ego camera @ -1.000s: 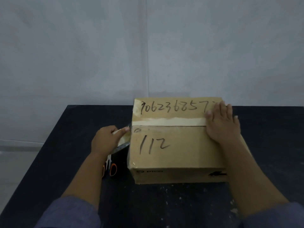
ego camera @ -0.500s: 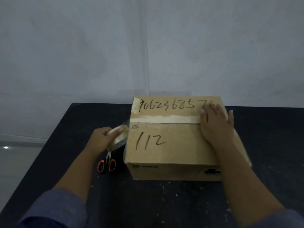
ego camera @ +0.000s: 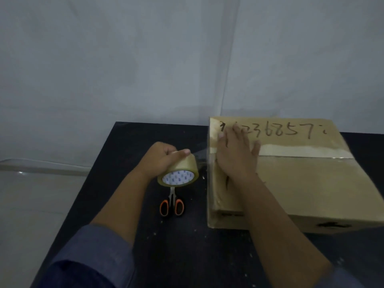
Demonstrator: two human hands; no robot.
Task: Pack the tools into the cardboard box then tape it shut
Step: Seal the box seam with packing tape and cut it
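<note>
The closed cardboard box with handwritten numbers lies on the black table, a strip of tape running along its top seam. My right hand presses flat on the box's top at its left end, fingers straight. My left hand grips a roll of clear tape just left of the box, above the table. A clear length of tape stretches from the roll to the box's left edge.
Orange-handled scissors lie on the table under the tape roll, blades pointing away from me. A pale wall stands behind the table. The table's left edge drops to a light floor.
My right hand has slid from the box's right end to its left end along the seam. My left hand with the roll has pulled slightly away from the box. The view has shifted left.
</note>
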